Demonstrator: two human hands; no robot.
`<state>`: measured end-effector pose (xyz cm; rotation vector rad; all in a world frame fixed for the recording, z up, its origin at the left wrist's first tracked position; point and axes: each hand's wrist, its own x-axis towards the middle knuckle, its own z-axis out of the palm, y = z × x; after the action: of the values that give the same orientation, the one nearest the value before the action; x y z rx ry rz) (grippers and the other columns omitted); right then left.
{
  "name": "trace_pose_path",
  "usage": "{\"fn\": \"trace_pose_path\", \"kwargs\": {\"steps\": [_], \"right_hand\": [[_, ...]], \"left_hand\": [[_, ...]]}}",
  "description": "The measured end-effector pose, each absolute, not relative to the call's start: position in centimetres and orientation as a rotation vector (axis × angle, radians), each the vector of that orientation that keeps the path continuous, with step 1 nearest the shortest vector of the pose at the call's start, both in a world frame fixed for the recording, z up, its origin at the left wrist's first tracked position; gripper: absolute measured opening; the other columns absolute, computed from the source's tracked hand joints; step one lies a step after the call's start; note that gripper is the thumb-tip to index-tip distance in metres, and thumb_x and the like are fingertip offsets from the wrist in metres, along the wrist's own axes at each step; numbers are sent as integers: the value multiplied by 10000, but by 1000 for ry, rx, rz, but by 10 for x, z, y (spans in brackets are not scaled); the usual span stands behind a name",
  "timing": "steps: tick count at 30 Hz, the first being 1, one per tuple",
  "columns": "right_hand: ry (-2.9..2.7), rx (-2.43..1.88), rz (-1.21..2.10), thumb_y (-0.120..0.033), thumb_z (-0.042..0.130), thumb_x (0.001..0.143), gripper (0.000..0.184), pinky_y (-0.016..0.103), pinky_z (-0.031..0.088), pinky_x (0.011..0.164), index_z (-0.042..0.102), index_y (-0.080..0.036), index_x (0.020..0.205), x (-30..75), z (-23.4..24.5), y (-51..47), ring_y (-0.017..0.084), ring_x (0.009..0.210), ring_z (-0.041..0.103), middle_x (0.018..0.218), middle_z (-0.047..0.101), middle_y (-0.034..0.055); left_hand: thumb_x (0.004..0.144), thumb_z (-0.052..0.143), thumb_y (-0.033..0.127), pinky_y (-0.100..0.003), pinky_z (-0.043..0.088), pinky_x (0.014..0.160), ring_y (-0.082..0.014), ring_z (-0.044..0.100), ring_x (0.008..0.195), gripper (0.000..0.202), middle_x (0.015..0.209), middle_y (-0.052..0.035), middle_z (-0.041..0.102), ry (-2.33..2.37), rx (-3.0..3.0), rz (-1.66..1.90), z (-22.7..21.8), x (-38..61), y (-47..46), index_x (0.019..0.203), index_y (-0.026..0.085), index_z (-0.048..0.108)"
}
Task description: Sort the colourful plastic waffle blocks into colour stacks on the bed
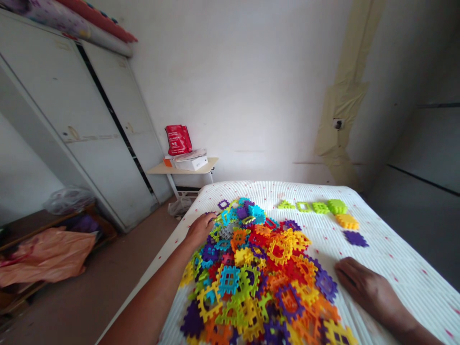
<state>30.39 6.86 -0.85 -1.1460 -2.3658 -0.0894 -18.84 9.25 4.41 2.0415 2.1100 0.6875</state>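
A large heap of interlocking plastic building pieces in many colours lies on the bed. My left hand is at the heap's far left edge, with its fingers bent together against the pieces. A bit of purple shows by those fingertips, but what they grip is hidden. To the right of the heap, my right hand rests on the sheet with curled fingers and nothing visible in it. Beyond it are sorted pieces: a purple square, a yellow-orange stack, a green stack, a green window piece, a green frame and a green triangle.
The bed has a white, red-dotted sheet. A small table beyond its far left corner holds a red bag and a white box. A cabinet stands left, near a low shelf with an orange plastic bag.
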Motion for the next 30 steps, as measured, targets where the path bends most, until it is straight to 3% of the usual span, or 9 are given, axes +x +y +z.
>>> {"fn": "trace_pose_path", "kwargs": {"steps": [2,5,9,16,23,30], "right_hand": [[-2363,-1156,-78,-359,372,949,301,193,490,580,619,-209,866,304,-8,68,125,650,624,807,631,46],[-2366,-1169,-60,-356,376,948,294,199,491,587,619,-210,871,304,-8,68,129,660,624,815,631,49],[-2353,-1159,-37,-349,385,944,279,199,493,591,621,-213,882,304,-9,69,130,679,630,836,637,50],[-2361,-1161,-36,-346,365,952,304,208,481,592,616,-206,856,302,-7,68,127,664,617,807,623,46],[-2394,-1200,-26,-330,329,965,334,221,468,618,598,-187,827,299,-2,65,122,659,593,801,603,52],[-2393,-1244,-47,-276,322,957,328,229,438,609,592,-173,801,295,7,61,134,678,568,785,590,60]], "left_hand": [[848,389,295,-277,402,843,-186,575,943,309,1001,-32,648,2076,2028,719,49,-185,88,1068,226,595],[860,368,335,-266,415,764,-173,585,820,310,843,-1,644,2055,1975,751,55,-180,82,1061,228,579],[854,348,377,-241,416,654,-147,561,689,298,694,23,578,2017,1900,804,59,-176,78,907,200,581],[847,305,367,-226,407,552,-135,573,593,318,645,17,589,1992,1819,755,68,-165,70,857,180,562],[722,509,288,-240,256,540,-137,506,589,154,568,22,550,2131,1982,571,92,-149,50,600,201,544],[759,477,259,-259,221,528,-149,529,613,147,660,4,599,2308,2279,169,106,-128,41,630,210,526]]}}
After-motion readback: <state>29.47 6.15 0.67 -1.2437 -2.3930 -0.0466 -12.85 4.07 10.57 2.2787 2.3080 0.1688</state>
